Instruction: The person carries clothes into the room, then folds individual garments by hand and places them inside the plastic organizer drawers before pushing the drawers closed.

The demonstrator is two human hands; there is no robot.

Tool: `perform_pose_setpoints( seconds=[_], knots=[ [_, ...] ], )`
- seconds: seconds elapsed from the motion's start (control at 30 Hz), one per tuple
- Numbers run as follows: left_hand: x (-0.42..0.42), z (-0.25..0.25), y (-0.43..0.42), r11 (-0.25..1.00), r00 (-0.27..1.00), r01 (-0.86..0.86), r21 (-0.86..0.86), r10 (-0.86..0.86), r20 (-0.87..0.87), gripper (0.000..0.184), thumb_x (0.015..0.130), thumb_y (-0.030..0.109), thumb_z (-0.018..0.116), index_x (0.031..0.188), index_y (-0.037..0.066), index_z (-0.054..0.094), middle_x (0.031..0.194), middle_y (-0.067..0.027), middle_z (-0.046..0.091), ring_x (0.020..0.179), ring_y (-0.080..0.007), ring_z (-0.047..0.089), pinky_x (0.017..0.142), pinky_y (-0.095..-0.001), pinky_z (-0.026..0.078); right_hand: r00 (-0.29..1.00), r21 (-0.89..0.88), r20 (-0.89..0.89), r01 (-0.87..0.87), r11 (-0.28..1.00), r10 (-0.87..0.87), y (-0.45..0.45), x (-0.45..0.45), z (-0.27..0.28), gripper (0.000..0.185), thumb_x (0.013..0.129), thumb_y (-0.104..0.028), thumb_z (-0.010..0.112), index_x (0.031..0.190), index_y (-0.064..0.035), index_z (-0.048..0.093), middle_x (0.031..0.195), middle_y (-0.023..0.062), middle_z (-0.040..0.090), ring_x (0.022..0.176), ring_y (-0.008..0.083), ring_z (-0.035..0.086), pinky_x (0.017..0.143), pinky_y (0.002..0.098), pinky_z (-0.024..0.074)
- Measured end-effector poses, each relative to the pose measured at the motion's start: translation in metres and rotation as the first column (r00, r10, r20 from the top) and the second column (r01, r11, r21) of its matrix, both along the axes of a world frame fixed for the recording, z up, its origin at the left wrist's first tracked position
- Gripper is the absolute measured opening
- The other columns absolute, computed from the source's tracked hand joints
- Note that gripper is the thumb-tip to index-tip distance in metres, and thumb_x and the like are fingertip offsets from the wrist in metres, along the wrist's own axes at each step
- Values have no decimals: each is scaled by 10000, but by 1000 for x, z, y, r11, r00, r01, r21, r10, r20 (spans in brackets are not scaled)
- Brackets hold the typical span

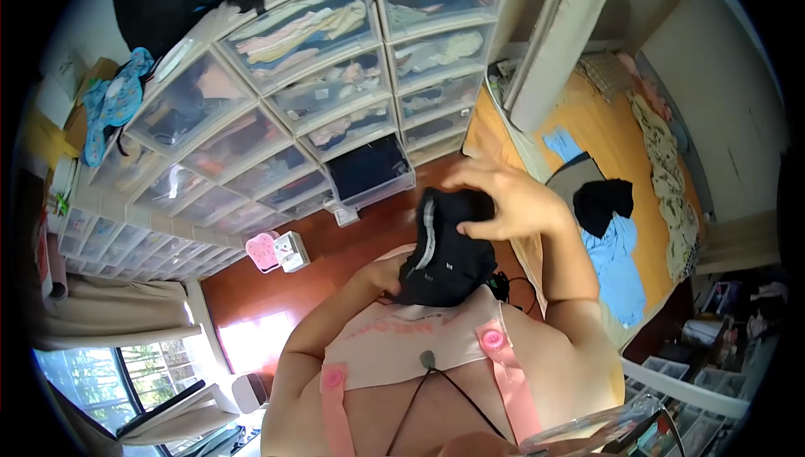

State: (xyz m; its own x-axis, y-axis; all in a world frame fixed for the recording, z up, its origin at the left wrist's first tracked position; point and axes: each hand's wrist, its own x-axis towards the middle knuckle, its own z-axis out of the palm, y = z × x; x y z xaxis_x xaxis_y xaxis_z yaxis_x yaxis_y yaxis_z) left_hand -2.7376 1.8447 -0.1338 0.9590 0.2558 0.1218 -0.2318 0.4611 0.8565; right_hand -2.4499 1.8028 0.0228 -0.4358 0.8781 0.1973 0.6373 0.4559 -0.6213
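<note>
A black folded garment (pixel 449 260) with a grey stripe and small light marks is in front of my chest. My left hand (pixel 391 276) grips its lower left edge, the fingertips partly hidden by the cloth. Over the upper right part is my right hand (pixel 503 197), its thumb and fingers spread wide. The thumb overlaps the cloth; I cannot tell whether it presses on it. Beyond the garment, a low clear drawer (pixel 375 197) stands pulled out with dark folded cloth (pixel 367 165) inside.
Stacked clear drawers (pixel 323 103) full of clothes line the wall ahead. On the right, a bed (pixel 599 113) bears a blue garment (pixel 616 268) and a black garment (pixel 605 205). A pink item (pixel 262 251) and a white box (pixel 291 251) stand on the wooden floor (pixel 243 298).
</note>
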Motion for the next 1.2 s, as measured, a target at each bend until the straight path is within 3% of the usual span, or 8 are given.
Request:
perform_pose_setpoints(
  seconds=[0.13, 0.33, 0.5, 0.6, 0.73, 0.83, 1.07, 1.2],
  knots=[
    [8, 30, 8, 919, 921, 353, 173, -308, -240, 1370, 462, 237, 1060, 1590, 15, 315, 1544, -105, 473, 1403, -210, 461, 1202, -364, 309, 976, -424, -61, -215, 880, 209, 41, 19, -46, 1131, 725, -348, 916, 1607, -48, 275, 1565, 219, 444, 1421, 344, 471, 1170, 425, 378],
    [-16, 46, 6, 950, 895, 192, 245, -67, -442, 908, 733, 172, 905, 1507, 10, 460, 1407, -71, 581, 1285, -172, 527, 1138, -333, 377, 661, -567, -739, -715, 409, 131, 37, 13, -125, 943, 734, -264, 945, 1485, 44, 464, 1434, 132, 586, 1309, 213, 537, 1141, 366, 405],
    [-46, 70, 28, 694, 792, 82, 715, 391, -470, 506, 925, 389, 730, 1210, -24, 663, 984, -209, 719, 895, -296, 704, 831, -378, 531, 812, -500, -556, -157, 852, -177, 26, 16, -77, 542, 797, -103, 893, 1271, 12, 660, 1157, 43, 719, 1070, 152, 638, 977, 327, 512],
    [-69, 31, 56, 792, 569, 311, 526, 287, -770, 478, 956, 408, 704, 1139, -33, 694, 920, -157, 724, 838, -226, 691, 787, -352, 527, 863, -330, -431, 122, 936, -264, 34, 10, -54, 412, 849, -109, 846, 1210, 13, 690, 1122, 83, 745, 1036, 156, 661, 958, 318, 514],
    [-53, 18, 69, 773, 654, -270, 574, 585, -480, 447, 995, 403, 676, 978, -41, 730, 733, -26, 626, 719, -96, 573, 690, -326, 497, 845, 83, -211, 517, 852, -492, 49, -3, -48, 347, 819, -115, 846, 1103, 26, 703, 883, 163, 754, 821, 235, 743, 768, 337, 559],
    [-45, 35, 109, 648, 558, -328, 688, 720, -413, 350, 995, 304, 690, 938, -39, 728, 696, 28, 595, 655, -66, 516, 602, -274, 429, 752, 333, -137, 648, 685, -645, 68, -1, -44, 276, 825, -130, 793, 1066, -54, 683, 788, 243, 696, 794, 437, 697, 659, 440, 566],
    [3, 80, 132, 407, 468, -548, 730, 873, -136, 410, 986, 260, 702, 748, -72, 667, 569, 47, 497, 572, -44, 412, 503, -279, 328, 666, 480, -139, 693, 538, -733, 71, -30, -34, 347, 819, -99, 721, 1163, -98, 673, 808, 217, 700, 723, 438, 691, 633, 492, 562],
    [22, 82, 116, 711, 638, -580, 398, 700, -321, 334, 1013, 272, 684, 821, 7, 750, 691, 75, 591, 616, -24, 468, 539, -238, 340, 701, 465, -308, 701, 541, -643, 53, -65, -45, 378, 788, -29, 737, 1162, -43, 687, 954, 219, 732, 783, 376, 732, 702, 434, 585]
  ],
)
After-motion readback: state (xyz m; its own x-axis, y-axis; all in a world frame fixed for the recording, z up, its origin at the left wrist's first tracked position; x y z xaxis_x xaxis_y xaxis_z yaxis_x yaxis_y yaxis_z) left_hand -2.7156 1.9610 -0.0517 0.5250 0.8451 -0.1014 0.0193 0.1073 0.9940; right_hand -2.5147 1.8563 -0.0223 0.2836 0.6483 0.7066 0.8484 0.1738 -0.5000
